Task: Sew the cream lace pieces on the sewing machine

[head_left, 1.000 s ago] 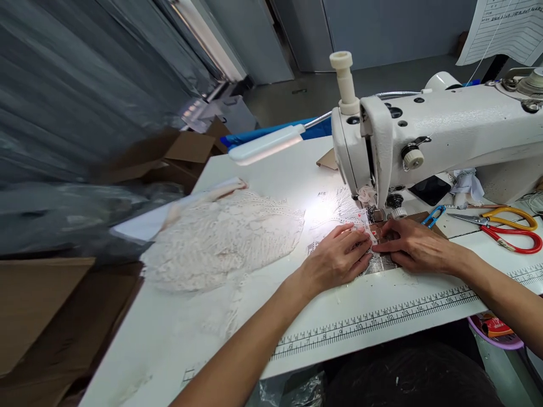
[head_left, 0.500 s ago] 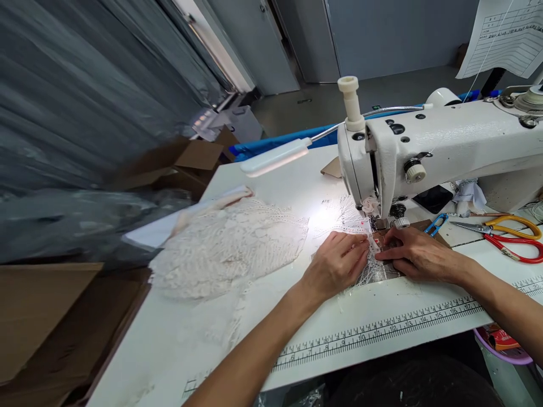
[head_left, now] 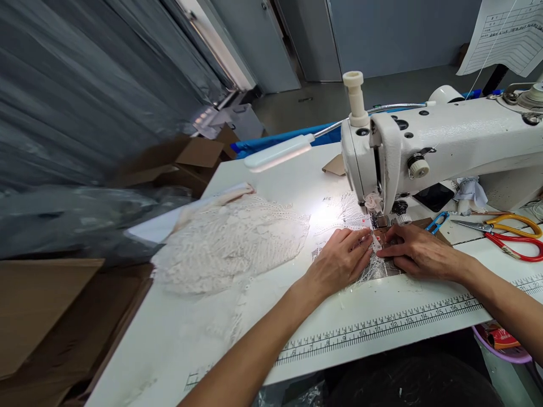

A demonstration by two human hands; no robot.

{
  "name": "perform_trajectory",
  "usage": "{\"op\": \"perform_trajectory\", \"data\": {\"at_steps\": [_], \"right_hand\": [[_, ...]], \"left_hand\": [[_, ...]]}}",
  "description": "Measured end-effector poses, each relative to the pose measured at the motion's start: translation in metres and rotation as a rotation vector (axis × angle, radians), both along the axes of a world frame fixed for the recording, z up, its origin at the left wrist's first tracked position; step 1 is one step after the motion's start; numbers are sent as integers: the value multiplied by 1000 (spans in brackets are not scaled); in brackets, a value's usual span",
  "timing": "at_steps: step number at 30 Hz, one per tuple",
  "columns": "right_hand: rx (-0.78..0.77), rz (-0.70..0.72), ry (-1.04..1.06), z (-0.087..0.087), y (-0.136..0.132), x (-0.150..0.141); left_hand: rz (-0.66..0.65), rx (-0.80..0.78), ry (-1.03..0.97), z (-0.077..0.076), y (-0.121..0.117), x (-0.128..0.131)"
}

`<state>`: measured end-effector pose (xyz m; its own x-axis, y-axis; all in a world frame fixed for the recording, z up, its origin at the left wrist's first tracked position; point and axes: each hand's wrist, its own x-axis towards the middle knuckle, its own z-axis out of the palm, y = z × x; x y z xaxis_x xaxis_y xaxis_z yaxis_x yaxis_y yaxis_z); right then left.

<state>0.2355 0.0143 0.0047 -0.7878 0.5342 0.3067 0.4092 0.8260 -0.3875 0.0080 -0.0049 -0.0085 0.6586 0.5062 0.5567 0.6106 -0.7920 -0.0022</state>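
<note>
Left hand [head_left: 339,261] and right hand [head_left: 413,251] flat on lace [head_left: 369,265], sewing machine [head_left: 424,147] behind

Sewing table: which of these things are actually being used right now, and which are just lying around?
In use:
left hand and right hand, pressing flat on the lace strip
sewing machine, its foot just beyond the fingertips
lamp, lighting the spot

Lying about:
lace pile
red scissors
yellow scissors
blue snips
cardboard boxes
</note>
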Motion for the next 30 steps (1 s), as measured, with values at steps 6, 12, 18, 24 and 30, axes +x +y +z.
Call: {"op": "perform_trajectory", "data": {"at_steps": [6,12,18,24,30], "right_hand": [[3,18,-15,-2,1,0],[-8,6,-59,-5,1,1],[48,-38,-79,-6,-2,-5],[109,-98,-101,-3,-4,-13],[115,-121,-134,-4,-4,-13]], "left_hand": [[3,-17,13,0,1,-1],[161,-49,26,-2,-13,9],[117,-95,139,0,1,1],[73,-185,82,3,20,-9],[73,-94,41,-5,16,-4]]}}
